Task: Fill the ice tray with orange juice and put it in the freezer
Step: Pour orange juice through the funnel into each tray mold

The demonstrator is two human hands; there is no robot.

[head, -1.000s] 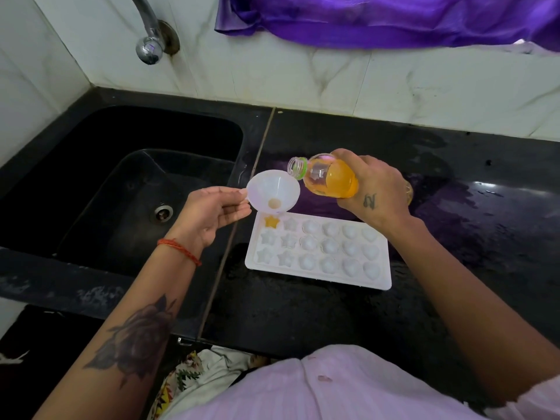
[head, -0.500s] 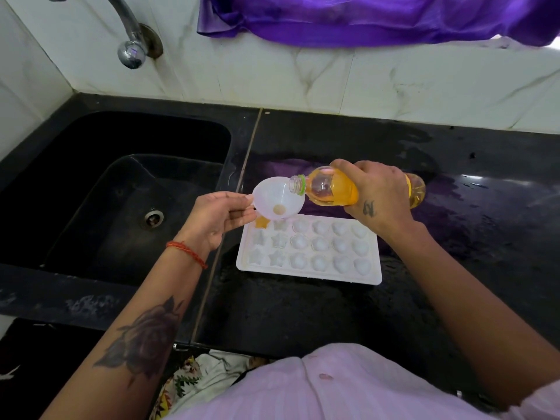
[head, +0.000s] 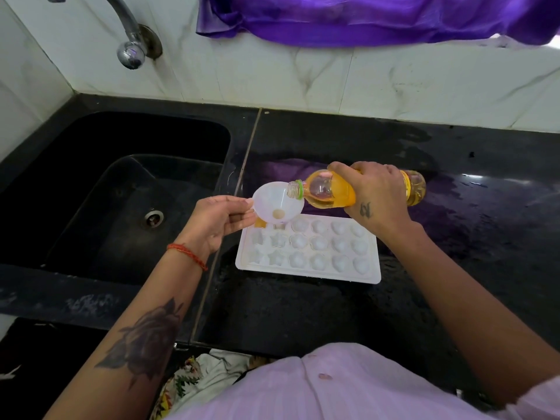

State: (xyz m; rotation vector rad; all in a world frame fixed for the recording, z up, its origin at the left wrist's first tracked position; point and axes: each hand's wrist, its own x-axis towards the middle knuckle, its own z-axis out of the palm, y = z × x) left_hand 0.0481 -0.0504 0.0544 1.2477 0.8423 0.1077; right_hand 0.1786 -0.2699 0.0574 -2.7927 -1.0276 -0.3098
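One ice tray [head: 307,269], one funnel [head: 277,206], one bottle [head: 333,190]: left hand [head: 219,224] fingers pinch the funnel rim; right hand [head: 374,197] fingers curl round the bottle.

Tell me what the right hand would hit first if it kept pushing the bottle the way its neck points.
The white funnel. The right hand holds the juice bottle tilted leftward, its open mouth already at the funnel's rim. The left hand pinches the funnel's far edge and likely comes next, though depth is unclear.

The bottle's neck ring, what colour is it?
Green, seen in the head view on the juice bottle at its neck ring.
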